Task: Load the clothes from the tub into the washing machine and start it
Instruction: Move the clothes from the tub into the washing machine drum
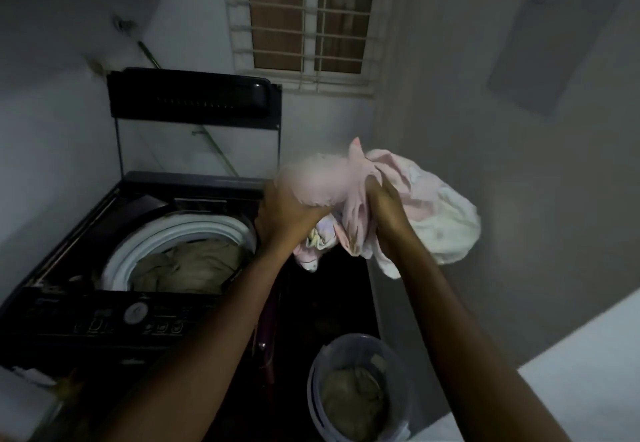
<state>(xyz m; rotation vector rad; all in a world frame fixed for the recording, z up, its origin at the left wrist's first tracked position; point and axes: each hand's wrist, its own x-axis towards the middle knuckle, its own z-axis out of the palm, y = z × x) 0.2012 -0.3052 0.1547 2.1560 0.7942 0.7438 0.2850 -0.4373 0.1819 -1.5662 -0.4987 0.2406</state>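
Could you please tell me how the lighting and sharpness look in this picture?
Head view: the room is dim, so panel labels on the washing machine are unreadable; blur smears the bundle of clothes above the left hand, while the part by the right hand is sharper; the wide lens slants the window.

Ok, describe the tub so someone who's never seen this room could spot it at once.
Find the black top-loading washer with its lid up. On the floor just to its right stands the tub. Unlike the washer's white-rimmed drum, it is a free-standing pale bucket, holding drab cloth.
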